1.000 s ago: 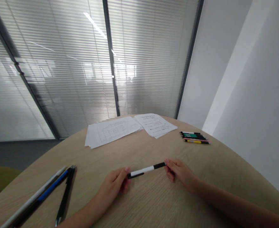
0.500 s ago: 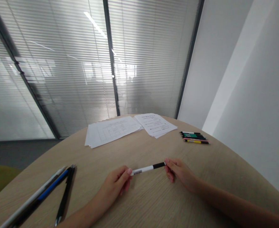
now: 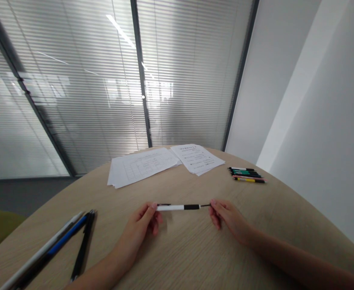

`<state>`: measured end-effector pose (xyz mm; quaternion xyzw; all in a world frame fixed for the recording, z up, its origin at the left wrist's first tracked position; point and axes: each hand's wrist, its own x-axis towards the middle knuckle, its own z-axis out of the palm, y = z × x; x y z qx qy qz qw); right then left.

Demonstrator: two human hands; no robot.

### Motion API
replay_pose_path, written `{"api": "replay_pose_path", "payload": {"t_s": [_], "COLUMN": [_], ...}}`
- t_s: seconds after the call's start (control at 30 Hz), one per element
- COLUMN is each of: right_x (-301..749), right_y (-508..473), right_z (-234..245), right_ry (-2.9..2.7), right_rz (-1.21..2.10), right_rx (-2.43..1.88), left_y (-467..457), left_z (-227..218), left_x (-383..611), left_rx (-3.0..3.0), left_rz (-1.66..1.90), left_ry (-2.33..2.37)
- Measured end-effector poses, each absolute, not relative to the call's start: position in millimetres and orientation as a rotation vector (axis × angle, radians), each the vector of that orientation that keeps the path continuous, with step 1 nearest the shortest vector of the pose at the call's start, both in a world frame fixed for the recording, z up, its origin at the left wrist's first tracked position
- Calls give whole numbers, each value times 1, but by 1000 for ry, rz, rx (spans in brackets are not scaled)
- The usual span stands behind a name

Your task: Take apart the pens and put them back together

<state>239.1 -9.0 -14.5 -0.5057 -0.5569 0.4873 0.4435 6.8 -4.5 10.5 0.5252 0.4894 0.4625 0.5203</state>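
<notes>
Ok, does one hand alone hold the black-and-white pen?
No, the left hand and right hand pinch opposite ends of the black-and-white pen.

Slatted blinds (image 3: 83, 88) behind glass partitions, a white wall (image 3: 324, 121) at right, grey carpet (image 3: 20, 193), a rounded pale-wood table (image 3: 177, 249)

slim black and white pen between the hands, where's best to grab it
Probably grip the slim black and white pen mid-barrel, where white meets black, from above. It lies level with the left hand and right hand at its ends, so only the middle is free.
</notes>
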Motion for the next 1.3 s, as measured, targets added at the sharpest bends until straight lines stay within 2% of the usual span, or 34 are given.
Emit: {"api": "replay_pose_path", "payload": {"t_s": [0.27,0.57,1.0,1.3], "right_x": [240,244,239,236], "right_y": [-6,-2,-9,-14], "right_z": [-15,-18,-14,-18], "right_ry": [-1314,-1211,-1379,-1569], "right_rz": [1063,1015,1118,1204], "right_rx": [-1315,-1318,-1284,-1250], "left_y": [4,8,-10,-21], "left_z": [7,14,6,17], "left_x": [2,0,14,21], "left_rx": [910,741,791,728], "left_rz": [1376,1446,1010,913], "left_ry": [1110,1107,780,761]}}
